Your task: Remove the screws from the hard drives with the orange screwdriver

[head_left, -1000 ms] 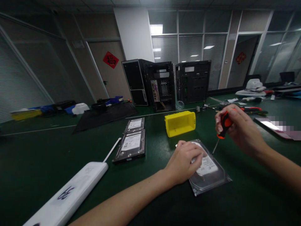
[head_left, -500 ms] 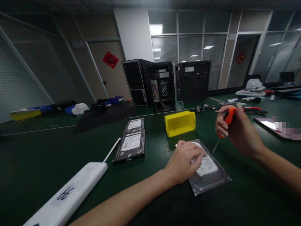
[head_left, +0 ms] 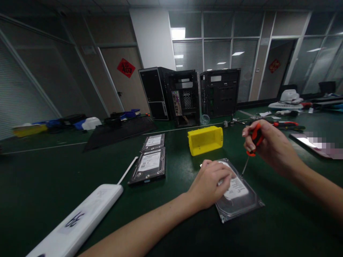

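A hard drive (head_left: 239,203) with a white label lies flat on the green table. My left hand (head_left: 211,184) rests on the drive's left side, its fingers curled over the top and holding it down. In my right hand (head_left: 265,142) is a screwdriver (head_left: 257,135) with an orange and black handle. Its thin shaft slants down, and the tip meets the drive's right edge. The screw under the tip is too small to make out. Behind the drive, a yellow plastic bin (head_left: 205,141) lies on its side, its opening facing me.
Two more hard drives (head_left: 150,162) lie left of the bin. A white power strip (head_left: 80,217) runs along the front left. Computer cases (head_left: 221,92) stand at the back. Pliers (head_left: 288,124) and a phone-like slab (head_left: 308,142) lie at the right.
My right fingers have shifted around the screwdriver handle, which has turned and sits slightly further left. My left hand and the hard drive stay where they were.
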A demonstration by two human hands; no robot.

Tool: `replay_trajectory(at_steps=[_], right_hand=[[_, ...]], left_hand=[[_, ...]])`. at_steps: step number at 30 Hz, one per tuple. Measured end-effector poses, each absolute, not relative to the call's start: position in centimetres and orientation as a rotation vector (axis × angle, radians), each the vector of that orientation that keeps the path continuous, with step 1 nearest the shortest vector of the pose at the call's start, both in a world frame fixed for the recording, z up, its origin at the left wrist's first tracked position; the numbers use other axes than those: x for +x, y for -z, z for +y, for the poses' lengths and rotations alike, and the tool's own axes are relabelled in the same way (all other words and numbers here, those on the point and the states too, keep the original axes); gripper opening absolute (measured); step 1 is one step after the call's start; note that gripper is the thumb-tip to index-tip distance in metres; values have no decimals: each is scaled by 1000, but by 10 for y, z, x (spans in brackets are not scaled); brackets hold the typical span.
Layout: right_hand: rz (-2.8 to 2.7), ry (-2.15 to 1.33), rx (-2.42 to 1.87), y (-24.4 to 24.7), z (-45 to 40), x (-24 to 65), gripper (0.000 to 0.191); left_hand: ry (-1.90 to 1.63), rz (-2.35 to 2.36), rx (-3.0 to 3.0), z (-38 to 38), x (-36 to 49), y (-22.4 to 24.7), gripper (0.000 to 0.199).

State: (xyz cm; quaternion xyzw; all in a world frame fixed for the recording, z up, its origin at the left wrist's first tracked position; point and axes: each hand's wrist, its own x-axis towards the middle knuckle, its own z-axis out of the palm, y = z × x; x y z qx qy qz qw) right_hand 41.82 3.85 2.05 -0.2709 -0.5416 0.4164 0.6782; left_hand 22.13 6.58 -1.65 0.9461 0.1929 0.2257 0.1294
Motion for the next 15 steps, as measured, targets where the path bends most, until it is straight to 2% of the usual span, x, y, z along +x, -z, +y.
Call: replay_trajectory(at_steps=[3, 11, 15], right_hand=[[-1213, -911, -628, -22, 38, 418, 16], [-1175, -992, -571, -24, 35, 416, 31], [-1187, -1001, -612, -25, 34, 414, 26]], left_hand=[[-654, 567, 2749, 66, 221, 16, 25], [-647, 560, 2748, 66, 221, 16, 25], [-648, 567, 2749, 66, 220, 16, 25]])
